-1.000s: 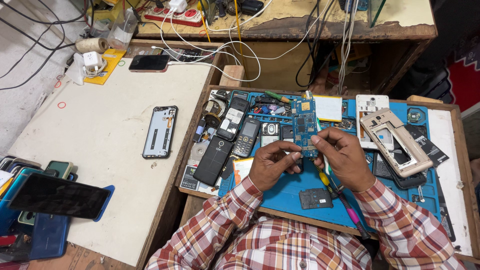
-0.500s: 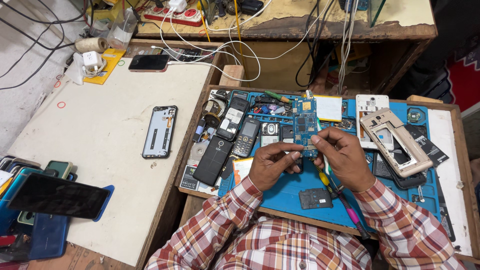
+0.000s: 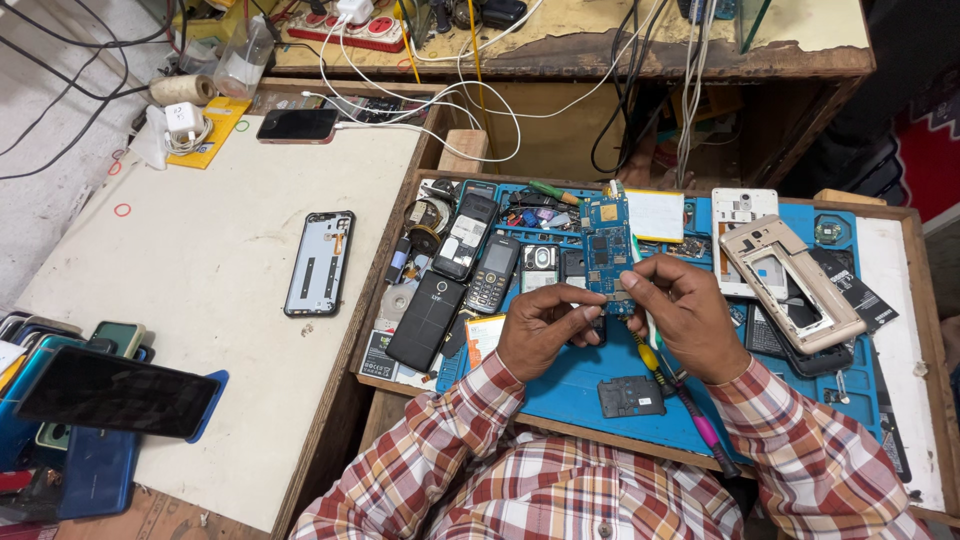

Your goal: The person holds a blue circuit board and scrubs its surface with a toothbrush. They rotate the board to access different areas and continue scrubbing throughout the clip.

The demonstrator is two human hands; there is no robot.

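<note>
Blue and studded with small metal cans, the circuit board [image 3: 607, 250] lies on the blue work mat [image 3: 560, 385] with its long axis running away from the person — its far end points toward the back of the bench, its near end sits between the two hands. The left hand [image 3: 540, 330] has its fingers [image 3: 585, 312] pinched nearly closed at the board's near edge, on a small dark part too small to make out. The right hand [image 3: 685, 315] meets it from the other side, thumb and forefinger closed at that same near edge, and a thin tool with a white-green tip [image 3: 645, 325] passes through this hand; whether it touches the board cannot be told.

A screwdriver with a yellow and pink handle [image 3: 690, 410] lies on the mat under the right wrist, slanting toward the near right. A small dark cover plate [image 3: 630, 395] rests on the mat just in front of the hands.

The mat lies in a shallow wooden tray [image 3: 925, 300], which holds much else — left of the board, several dark keypad phones [image 3: 490, 275] and a black battery cover [image 3: 428, 320] lie side by side; right of it a gold phone frame [image 3: 795, 285] rests tilted over a white back shell [image 3: 742, 208].

On the pale bench [image 3: 200, 290] to the left lie an opened phone housing [image 3: 320, 262], a dark phone on charge [image 3: 297, 125], and a stack of phones [image 3: 100, 395] at the near edge.
</note>
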